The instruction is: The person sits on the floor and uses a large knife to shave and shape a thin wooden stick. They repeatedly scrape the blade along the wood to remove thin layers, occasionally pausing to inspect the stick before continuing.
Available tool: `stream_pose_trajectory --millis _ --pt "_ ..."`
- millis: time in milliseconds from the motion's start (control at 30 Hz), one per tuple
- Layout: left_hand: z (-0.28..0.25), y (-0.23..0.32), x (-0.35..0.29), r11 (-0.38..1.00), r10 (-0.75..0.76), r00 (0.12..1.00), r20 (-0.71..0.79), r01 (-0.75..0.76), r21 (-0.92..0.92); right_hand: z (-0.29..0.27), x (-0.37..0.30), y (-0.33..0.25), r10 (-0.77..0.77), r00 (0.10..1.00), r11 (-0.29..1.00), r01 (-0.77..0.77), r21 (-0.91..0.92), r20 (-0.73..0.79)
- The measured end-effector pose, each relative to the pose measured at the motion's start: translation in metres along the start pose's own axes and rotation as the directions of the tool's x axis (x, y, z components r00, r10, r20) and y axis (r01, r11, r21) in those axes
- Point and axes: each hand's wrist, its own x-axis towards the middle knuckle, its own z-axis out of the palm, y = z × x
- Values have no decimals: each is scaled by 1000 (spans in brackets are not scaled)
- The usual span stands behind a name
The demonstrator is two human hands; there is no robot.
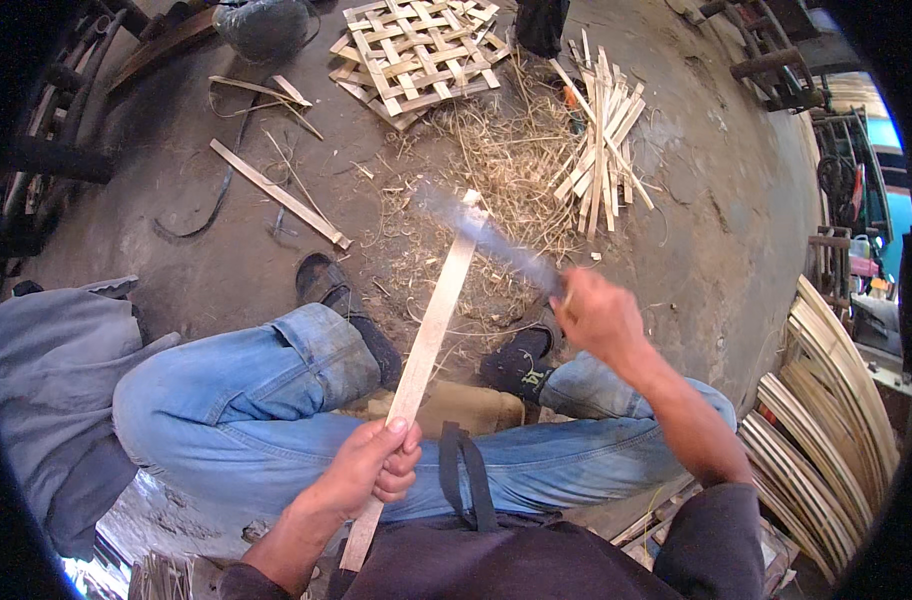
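Observation:
My left hand (374, 460) is closed around the lower part of a long, pale, flat bamboo strip (438, 310), which slants up and away from my lap. In my right hand (598, 315) is the dark handle of a knife (506, 250), its blade smeared by motion. That blade lies across the strip near its far end, where the wood looks rough and splintered. Curly shavings (506, 150) cover the floor beyond and beneath the strip's far end.
Woven lattice panels (421, 50) lie stacked at the far middle, with a pile of cut strips (604, 140) to their right. Loose strips (281, 195) lie at left. Long bundled strips (826, 420) lean at right. Grey cloth (56, 370) hangs at left; dark metal frames (776, 65) stand far right.

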Motion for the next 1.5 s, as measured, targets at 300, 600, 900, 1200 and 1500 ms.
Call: stream_pose_trajectory --millis 300,600,900,1200,1500 --pt "3 -11 -5 994 -14 997 -82 23 110 15 -7 5 -180 977 968 155 -199 -116" --pt "-1 -15 -10 963 -86 996 -15 87 255 -1 27 -37 449 872 82 -259 963 196" --pt "-7 -17 -17 941 -155 985 75 124 315 -29 31 -33 338 919 -58 -193 979 201" --pt "0 -19 1 950 143 969 201 -191 246 -11 42 -1 551 790 96 -379 920 268" --pt "55 42 129 770 634 727 -264 -624 133 17 -8 -45 381 742 -56 -577 815 552"
